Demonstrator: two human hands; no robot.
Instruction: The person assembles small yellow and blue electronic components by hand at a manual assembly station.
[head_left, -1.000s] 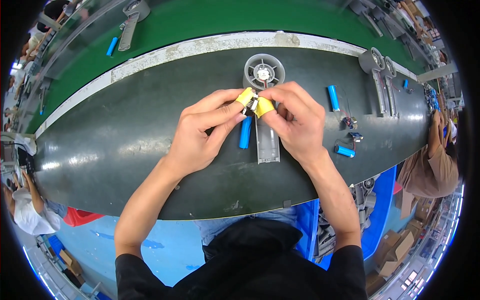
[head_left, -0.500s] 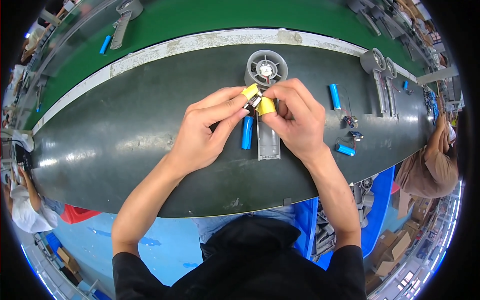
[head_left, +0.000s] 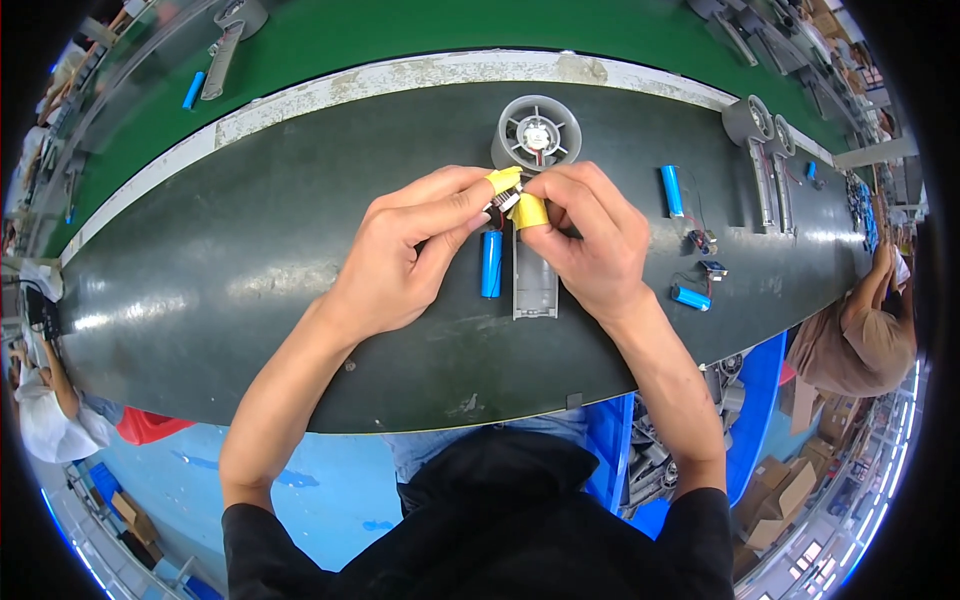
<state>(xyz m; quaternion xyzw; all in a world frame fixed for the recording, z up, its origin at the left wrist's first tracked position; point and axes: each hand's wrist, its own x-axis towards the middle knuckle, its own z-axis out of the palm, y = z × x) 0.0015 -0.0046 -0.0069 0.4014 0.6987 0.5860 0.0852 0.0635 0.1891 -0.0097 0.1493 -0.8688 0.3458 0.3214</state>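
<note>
My left hand (head_left: 410, 240) and my right hand (head_left: 600, 230) meet over the dark bench, fingers pinched on a small circuit board (head_left: 507, 199) with a pale connector. Yellow coverings wrap the left index fingertip and the right thumb, hiding part of the board. Thin wires run down from it to a blue cylindrical battery (head_left: 491, 264), which lies just below my left fingers. Behind the hands is a grey round fan housing (head_left: 537, 132), its spoked opening facing up. Its open, trough-like handle (head_left: 535, 285) points toward me, partly covered by my right hand.
On the right lie two more blue batteries (head_left: 671, 191) (head_left: 691, 297) wired to small boards (head_left: 713, 270). Further off stand grey fan housings (head_left: 748, 122). A blue bin (head_left: 765, 400) of grey parts sits below the bench edge. Beyond a pale rail (head_left: 400, 78) runs a green belt (head_left: 400, 30).
Both hands stay pinched on the board with only slight finger shifts. The view has moved a little, so the housing and belt items appear slightly displaced.
</note>
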